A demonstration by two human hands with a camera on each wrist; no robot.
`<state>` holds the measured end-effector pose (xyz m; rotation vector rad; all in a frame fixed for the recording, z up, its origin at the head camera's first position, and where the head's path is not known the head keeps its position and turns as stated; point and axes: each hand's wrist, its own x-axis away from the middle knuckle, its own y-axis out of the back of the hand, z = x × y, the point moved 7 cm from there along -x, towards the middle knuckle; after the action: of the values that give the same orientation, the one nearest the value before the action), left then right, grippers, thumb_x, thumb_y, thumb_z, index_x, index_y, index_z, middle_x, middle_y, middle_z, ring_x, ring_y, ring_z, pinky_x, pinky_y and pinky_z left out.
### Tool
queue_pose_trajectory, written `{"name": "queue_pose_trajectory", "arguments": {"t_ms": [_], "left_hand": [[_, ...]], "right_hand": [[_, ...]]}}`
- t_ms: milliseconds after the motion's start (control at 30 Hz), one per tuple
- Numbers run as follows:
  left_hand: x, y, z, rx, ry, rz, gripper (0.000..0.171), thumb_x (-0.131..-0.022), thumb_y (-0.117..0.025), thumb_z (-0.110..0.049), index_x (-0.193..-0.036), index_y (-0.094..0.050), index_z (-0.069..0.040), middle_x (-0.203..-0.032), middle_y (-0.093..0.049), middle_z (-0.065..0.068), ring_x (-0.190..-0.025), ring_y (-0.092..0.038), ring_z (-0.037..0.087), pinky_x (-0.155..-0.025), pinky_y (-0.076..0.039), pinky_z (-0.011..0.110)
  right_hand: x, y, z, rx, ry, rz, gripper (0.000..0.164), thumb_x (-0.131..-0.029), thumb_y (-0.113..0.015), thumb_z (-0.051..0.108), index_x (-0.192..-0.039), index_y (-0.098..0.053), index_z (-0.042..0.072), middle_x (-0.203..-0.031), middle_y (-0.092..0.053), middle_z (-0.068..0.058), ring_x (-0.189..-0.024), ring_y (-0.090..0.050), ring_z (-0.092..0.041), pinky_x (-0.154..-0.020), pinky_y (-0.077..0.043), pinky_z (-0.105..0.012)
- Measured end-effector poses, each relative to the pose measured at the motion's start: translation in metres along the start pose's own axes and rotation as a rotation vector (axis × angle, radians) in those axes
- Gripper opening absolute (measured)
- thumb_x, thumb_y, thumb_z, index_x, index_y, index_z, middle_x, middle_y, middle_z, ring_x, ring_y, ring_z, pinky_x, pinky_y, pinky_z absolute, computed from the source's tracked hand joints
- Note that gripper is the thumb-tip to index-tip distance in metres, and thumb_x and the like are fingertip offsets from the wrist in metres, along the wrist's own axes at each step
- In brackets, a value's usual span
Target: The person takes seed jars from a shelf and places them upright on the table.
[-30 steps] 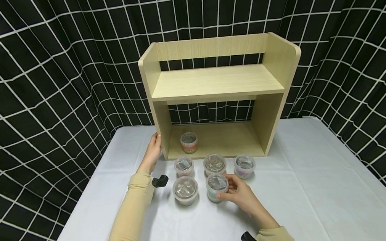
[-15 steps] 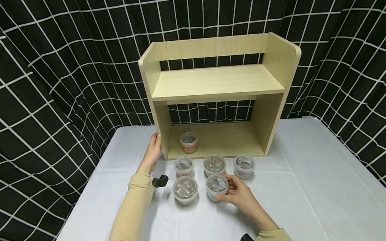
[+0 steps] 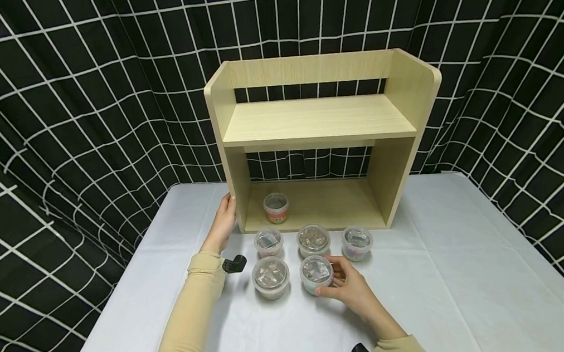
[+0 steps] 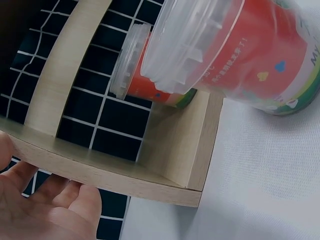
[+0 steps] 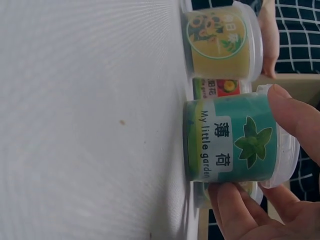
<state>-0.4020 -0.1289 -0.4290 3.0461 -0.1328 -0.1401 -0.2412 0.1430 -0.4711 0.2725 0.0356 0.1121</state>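
Note:
My right hand (image 3: 349,282) holds a small clear-lidded plastic tub (image 3: 316,271) near the table's front middle. In the right wrist view this tub (image 5: 207,127) has a teal label with a green leaf and "My little garden"; the thumb is at the lid rim and the fingers are on the opposite side. My left hand (image 3: 222,223) grips the left side panel of a pale wooden shelf (image 3: 317,120), with the thumb at its front edge and fingers along the outer face. A red-labelled tub (image 3: 276,209) stands on the shelf's bottom board at the left.
Several more lidded tubs stand before the shelf: two at the left (image 3: 269,243) (image 3: 271,277), one in the middle (image 3: 314,239) and one at the right (image 3: 357,242). A white cloth (image 3: 471,271) covers the table. Black grid-patterned curtains (image 3: 57,134) surround it.
The held tub's lid tilts slightly and the tub shifts a touch left in my right hand. The left-side curtain sways. My left hand stays put.

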Motion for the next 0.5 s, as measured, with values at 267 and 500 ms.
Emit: {"name": "queue_pose_trajectory", "arguments": {"t_ms": [267, 500], "left_hand": [[0.0007, -0.0008, 0.0, -0.005, 0.006, -0.005, 0.057, -0.092, -0.025, -0.044, -0.138, -0.014, -0.013, -0.14, -0.017, 0.007, -0.126, -0.017, 0.023, -0.101, -0.019, 0.035], [0.0022, -0.0009, 0.0008, -0.011, 0.012, -0.014, 0.056, -0.092, -0.025, -0.044, -0.138, -0.014, -0.014, -0.14, -0.017, 0.006, -0.126, -0.017, 0.022, -0.101, -0.018, 0.035]], "right_hand": [[0.0014, -0.0013, 0.001, -0.019, 0.014, 0.013, 0.072, -0.058, -0.08, 0.018, -0.119, -0.042, 0.01, -0.105, -0.048, -0.009, -0.099, -0.046, -0.022, -0.089, -0.039, -0.029], [0.0033, -0.0008, 0.0064, -0.017, 0.007, 0.045, 0.073, -0.06, -0.079, 0.015, -0.121, -0.04, 0.008, -0.107, -0.048, -0.011, -0.102, -0.045, -0.023, -0.09, -0.037, -0.032]]}}
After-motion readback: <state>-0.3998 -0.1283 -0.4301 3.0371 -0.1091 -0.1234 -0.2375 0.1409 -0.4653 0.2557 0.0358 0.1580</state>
